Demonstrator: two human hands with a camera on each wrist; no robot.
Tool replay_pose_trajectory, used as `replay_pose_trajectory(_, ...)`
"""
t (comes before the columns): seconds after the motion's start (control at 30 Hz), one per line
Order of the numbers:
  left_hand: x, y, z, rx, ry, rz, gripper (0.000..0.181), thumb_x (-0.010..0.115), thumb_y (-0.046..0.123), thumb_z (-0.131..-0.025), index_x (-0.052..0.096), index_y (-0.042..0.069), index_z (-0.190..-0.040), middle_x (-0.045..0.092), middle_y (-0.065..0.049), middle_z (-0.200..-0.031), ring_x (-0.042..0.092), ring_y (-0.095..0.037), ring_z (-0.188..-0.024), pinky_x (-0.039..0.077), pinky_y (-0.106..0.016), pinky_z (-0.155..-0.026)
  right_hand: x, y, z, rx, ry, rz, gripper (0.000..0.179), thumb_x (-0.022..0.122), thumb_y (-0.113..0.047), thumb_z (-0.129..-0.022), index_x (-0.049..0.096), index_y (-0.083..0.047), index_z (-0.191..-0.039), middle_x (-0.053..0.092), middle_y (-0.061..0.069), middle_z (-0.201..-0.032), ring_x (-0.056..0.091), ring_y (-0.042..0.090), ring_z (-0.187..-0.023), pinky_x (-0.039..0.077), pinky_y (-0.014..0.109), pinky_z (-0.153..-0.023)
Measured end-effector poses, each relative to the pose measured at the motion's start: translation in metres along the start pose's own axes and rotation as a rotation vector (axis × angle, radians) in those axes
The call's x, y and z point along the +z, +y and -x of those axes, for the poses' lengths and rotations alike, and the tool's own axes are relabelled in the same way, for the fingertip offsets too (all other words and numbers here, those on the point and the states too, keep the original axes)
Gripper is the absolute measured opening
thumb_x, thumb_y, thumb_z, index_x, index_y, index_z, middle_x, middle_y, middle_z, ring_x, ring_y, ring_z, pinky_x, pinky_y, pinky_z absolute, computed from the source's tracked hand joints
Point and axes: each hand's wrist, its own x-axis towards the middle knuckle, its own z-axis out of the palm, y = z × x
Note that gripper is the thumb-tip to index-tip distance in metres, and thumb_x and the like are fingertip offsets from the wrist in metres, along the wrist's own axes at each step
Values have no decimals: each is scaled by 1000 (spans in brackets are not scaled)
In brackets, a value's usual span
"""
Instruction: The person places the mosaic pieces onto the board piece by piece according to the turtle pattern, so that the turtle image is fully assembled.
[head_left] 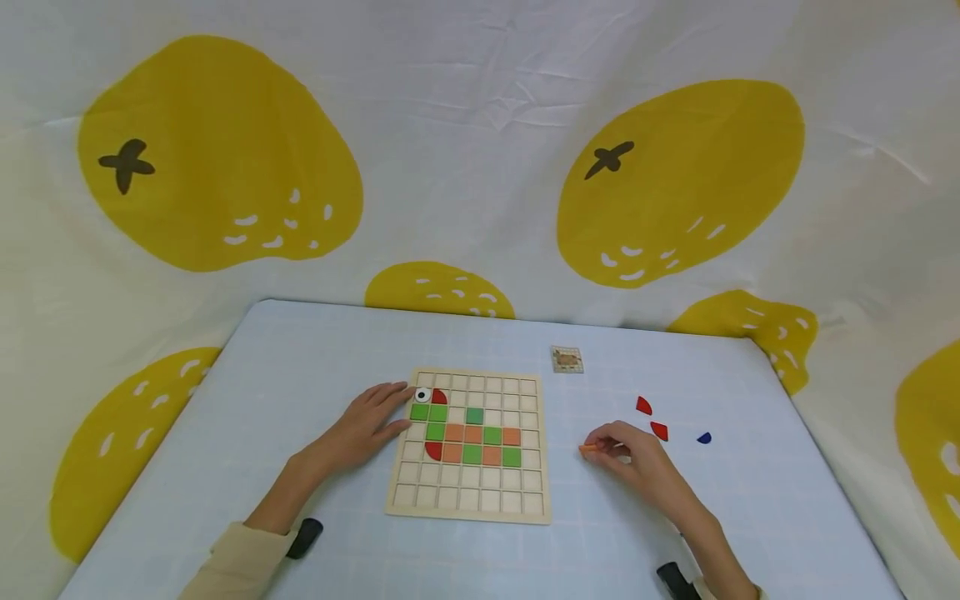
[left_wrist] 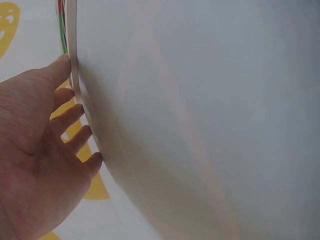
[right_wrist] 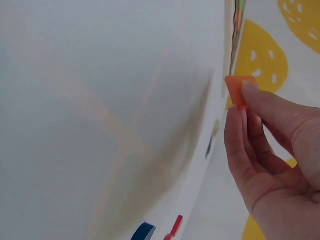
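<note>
A wooden grid board point(head_left: 468, 512) lies mid-table, bearing green and orange square tiles, two red quarter-round tiles and a white eye tile point(head_left: 423, 395) near its upper left corner. Against the board's left edge rests my left hand point(head_left: 367, 423), its fingers fairly straight and spread; the left wrist view shows the thumb and fingertips by the edge. To the right of the board, my right hand point(head_left: 628, 458) pinches an orange square tile point(right_wrist: 239, 91) between thumb and fingers, above the tabletop.
Two red quarter-round tiles point(head_left: 644, 406) and a blue rounded tile point(head_left: 704, 437) lie on the table right of the right hand. A small picture card point(head_left: 567, 360) sits behind the board. A fruit-print cloth point(head_left: 465, 167) hangs beyond the table's far edge.
</note>
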Motion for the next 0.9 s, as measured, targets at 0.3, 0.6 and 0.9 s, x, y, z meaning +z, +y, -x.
replay_pose_trajectory(0.3,-3,5,0,3,3,-3,56,65,24,-103,48,3,-152,46,-21,-154,38,-44,-143,32,-63,-116,12,-10,-19,-15,-3,-19,23,83,-2,-85,73,-13,-103,70,-6,-99,64,12,-88,60,25,-81)
replay_pose_trajectory(0.6,-3,5,0,23,25,-15,55,65,24,-103,49,2,-151,48,-22,-153,41,-45,-141,34,-64,-114,26,-17,-39,-66,-6,-75,20,83,-4,-86,72,-9,-102,69,-2,-95,67,12,-85,60,25,-80)
replay_pose_trajectory(0.9,2,-1,-1,-14,-11,-5,57,63,27,-104,46,5,-154,44,-19,-157,36,-43,-145,30,-61,-118,39,-26,-58,-69,-49,-136,18,81,-8,-90,72,-7,-105,69,-1,-96,67,15,-87,60,24,-81)
